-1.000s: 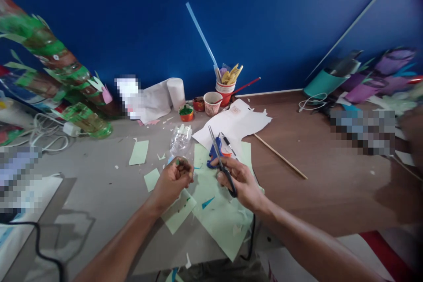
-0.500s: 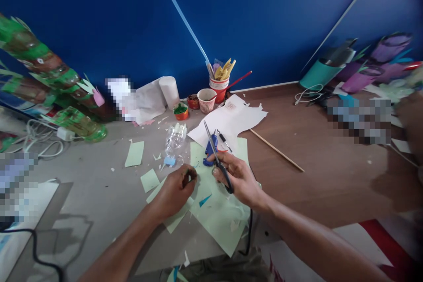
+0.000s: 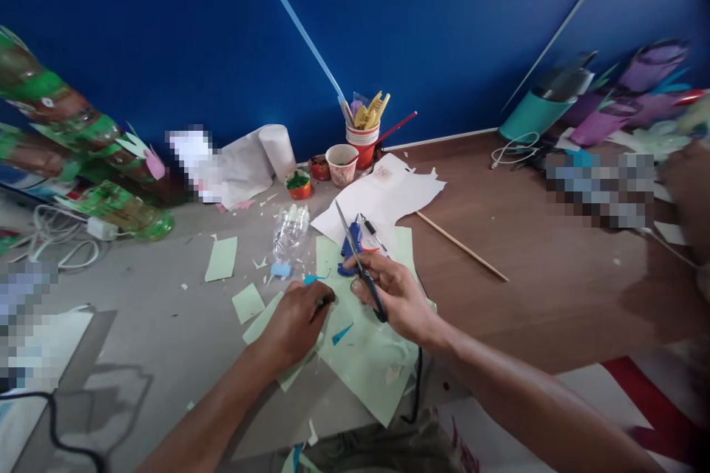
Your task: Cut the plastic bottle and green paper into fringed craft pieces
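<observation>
My right hand (image 3: pixel 400 300) grips black-handled scissors (image 3: pixel 355 257), blades pointing up and away over the pale green paper (image 3: pixel 366 358). My left hand (image 3: pixel 296 321) rests low on the green paper with its fingers pinched together; what they hold is too small to make out. A small blue paper scrap (image 3: pixel 311 278) lies just above its fingertips, and a blue triangle (image 3: pixel 340 334) lies between my wrists. A blue glue gun (image 3: pixel 351 250) sits behind the scissors.
A crushed clear plastic bottle (image 3: pixel 289 233) lies beyond my left hand. White paper (image 3: pixel 388 196), a pen (image 3: pixel 373 230), a wooden stick (image 3: pixel 460 245), paint cups (image 3: pixel 341 163) and a cup of brushes (image 3: pixel 363 140) stand by the blue wall. Painted green bottles (image 3: pixel 83 155) at left.
My left hand has dropped from in front of the bottle down onto the green paper. My right hand kept the scissors and shifted slightly left. The view has tilted.
</observation>
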`<action>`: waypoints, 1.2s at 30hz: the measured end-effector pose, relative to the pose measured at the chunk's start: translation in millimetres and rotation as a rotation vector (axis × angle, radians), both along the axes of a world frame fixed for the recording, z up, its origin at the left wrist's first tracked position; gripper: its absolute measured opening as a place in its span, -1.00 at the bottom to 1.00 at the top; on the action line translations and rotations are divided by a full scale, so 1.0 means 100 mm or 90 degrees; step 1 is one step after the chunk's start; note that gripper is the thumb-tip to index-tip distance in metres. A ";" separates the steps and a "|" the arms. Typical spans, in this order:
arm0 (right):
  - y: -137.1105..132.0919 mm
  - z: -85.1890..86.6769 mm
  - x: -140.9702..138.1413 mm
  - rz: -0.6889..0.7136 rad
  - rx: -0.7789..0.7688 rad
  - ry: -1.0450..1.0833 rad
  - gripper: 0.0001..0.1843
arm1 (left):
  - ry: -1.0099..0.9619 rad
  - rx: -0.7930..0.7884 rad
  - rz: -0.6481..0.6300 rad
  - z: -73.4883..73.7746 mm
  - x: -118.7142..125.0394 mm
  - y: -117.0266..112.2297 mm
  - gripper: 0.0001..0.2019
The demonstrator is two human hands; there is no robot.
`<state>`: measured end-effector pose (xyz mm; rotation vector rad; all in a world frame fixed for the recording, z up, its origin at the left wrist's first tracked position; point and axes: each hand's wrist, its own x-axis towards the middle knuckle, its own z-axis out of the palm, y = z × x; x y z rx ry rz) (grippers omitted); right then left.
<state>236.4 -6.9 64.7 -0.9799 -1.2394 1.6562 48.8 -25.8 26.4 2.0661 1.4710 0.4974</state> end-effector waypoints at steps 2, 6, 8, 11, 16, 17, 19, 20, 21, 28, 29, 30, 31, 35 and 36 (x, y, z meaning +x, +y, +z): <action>0.00 0.01 0.00 -0.004 0.000 -0.001 -0.64 | 0.018 0.018 -0.023 -0.01 0.00 0.00 -0.87; 0.00 0.02 0.00 -0.008 -0.001 0.000 -0.62 | 0.102 0.076 -0.079 -0.03 -0.03 0.01 -0.80; 0.00 0.02 -0.01 -0.007 -0.002 0.000 -0.62 | 0.126 0.116 -0.088 -0.04 -0.05 0.02 -0.79; 0.01 0.02 -0.01 -0.009 -0.004 0.000 -0.61 | 0.148 0.184 -0.085 -0.03 -0.12 0.05 -0.76; 0.01 0.01 -0.01 -0.006 -0.002 -0.002 -0.60 | 0.250 0.249 -0.036 -0.02 -0.21 0.09 -0.76; 0.01 0.01 -0.01 -0.005 -0.001 -0.004 -0.60 | 0.267 0.251 -0.032 -0.02 -0.21 0.10 -0.77; 0.01 0.01 -0.01 -0.005 -0.001 -0.005 -0.61 | 0.297 0.244 -0.034 -0.02 -0.21 0.10 -0.78; 0.01 0.01 -0.01 -0.004 -0.003 -0.005 -0.62 | 0.311 0.238 -0.036 -0.02 -0.21 0.10 -0.78; 0.01 0.02 -0.01 -0.004 -0.004 -0.005 -0.62 | 0.324 0.231 -0.038 -0.02 -0.20 0.10 -0.77; 0.01 0.03 -0.01 -0.004 -0.009 0.005 -0.61 | 0.373 0.214 -0.052 -0.01 -0.15 0.09 -0.79; 0.01 0.02 -0.01 -0.005 -0.011 0.004 -0.61 | 0.377 0.215 -0.051 -0.01 -0.15 0.09 -0.79; 0.01 0.02 -0.01 -0.004 -0.011 0.002 -0.61 | 0.381 0.217 -0.051 -0.01 -0.15 0.09 -0.79; 0.01 0.01 -0.01 -0.004 -0.011 0.001 -0.61 | 0.383 0.219 -0.051 -0.02 -0.14 0.09 -0.79; 0.00 0.00 -0.01 0.000 -0.004 -0.008 -0.62 | 0.385 0.223 -0.056 -0.04 -0.15 0.08 -0.79; 0.00 0.01 -0.01 0.002 -0.003 -0.011 -0.62 | 0.384 0.224 -0.055 -0.05 -0.15 0.08 -0.79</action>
